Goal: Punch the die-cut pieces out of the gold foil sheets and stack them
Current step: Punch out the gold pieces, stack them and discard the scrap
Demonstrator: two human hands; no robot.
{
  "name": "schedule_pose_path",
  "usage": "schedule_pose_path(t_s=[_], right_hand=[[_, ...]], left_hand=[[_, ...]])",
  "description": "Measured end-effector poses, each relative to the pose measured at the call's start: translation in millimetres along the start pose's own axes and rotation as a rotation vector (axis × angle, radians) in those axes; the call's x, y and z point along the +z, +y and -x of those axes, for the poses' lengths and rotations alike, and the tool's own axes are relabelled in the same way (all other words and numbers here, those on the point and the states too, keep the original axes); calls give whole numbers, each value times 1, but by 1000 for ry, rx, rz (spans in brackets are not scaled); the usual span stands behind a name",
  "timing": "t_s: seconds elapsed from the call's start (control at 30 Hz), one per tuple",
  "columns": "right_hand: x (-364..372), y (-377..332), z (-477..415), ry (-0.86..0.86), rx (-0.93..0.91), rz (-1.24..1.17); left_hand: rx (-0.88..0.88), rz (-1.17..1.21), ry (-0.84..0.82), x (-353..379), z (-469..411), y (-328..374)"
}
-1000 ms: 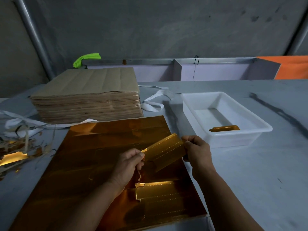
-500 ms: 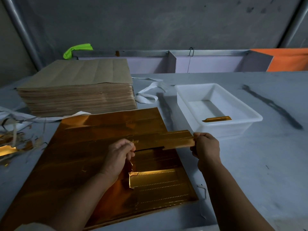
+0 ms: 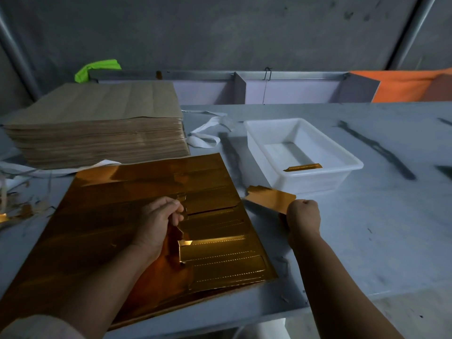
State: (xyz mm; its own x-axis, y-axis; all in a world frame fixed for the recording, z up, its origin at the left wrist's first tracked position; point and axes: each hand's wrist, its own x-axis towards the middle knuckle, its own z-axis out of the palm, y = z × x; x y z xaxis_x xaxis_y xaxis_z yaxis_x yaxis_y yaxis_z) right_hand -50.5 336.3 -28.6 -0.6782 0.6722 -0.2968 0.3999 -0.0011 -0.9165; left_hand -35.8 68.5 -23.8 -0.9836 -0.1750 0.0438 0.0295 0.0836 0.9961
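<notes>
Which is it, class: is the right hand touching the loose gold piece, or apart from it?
Touching. In the head view the right hand grips the near end of the loose gold piece, its fingers curled round it.

Left hand [image 3: 159,222]: fingers curled, pinching the shiny rectangular gold foil sheet [image 3: 110,216]; forearm enters from 7 o'clock. Right hand [image 3: 303,217]: fisted, gripping a flat gold foil die-cut piece [image 3: 271,199]; forearm enters from 5 o'clock.

Dim grey wall [image 3: 220,33], grey table [image 3: 367,216]
</notes>
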Motion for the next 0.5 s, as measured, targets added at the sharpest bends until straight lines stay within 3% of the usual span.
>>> schedule_pose_path(t_s=[0.27, 0.5], right_hand=[[-5, -8, -7, -95, -149, 139], [4, -20, -20, -148, -128, 149]], left_hand=[[-4, -17, 14, 2, 0, -1], [2, -42, 29, 4, -1, -3]])
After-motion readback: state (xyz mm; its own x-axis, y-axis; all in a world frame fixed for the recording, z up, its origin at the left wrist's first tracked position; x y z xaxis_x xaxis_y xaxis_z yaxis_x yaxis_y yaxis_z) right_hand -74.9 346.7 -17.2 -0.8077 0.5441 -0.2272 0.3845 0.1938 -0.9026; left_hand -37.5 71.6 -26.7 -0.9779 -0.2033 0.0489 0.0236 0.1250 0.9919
